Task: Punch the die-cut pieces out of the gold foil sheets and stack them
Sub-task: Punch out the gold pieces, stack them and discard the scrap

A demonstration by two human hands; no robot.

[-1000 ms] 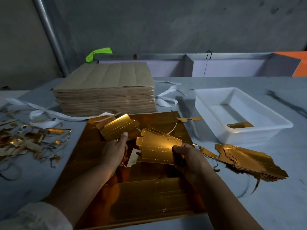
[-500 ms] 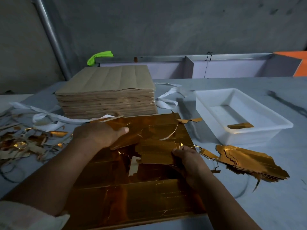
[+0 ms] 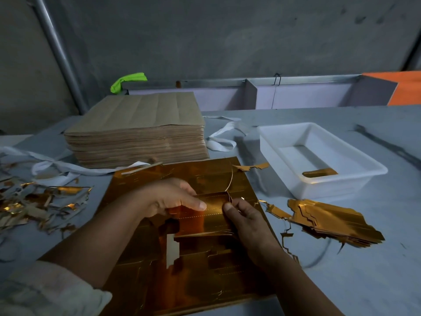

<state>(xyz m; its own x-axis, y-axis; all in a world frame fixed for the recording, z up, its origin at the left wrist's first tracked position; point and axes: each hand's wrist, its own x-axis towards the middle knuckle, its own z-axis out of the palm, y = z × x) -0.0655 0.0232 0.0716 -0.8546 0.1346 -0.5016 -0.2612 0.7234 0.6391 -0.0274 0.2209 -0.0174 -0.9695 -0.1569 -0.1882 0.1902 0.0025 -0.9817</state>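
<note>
Grey table (image 3: 341, 281) under everything, pretty dim. My left hand (image 3: 168, 197) and right hand (image 3: 246, 222) both pinch one die-cut piece (image 3: 205, 222) just over the gold foil sheet (image 3: 196, 281), thumbs on top to keep it flat. Finished stack (image 3: 330, 220) sits right of my right hand, probably for quick drops.

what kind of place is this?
Likely a packaging or print-finishing workshop: tall stack of brown sheets, left hand and right hand holding a gold piece over a die-cut foil sheet, scrap pile.
</note>
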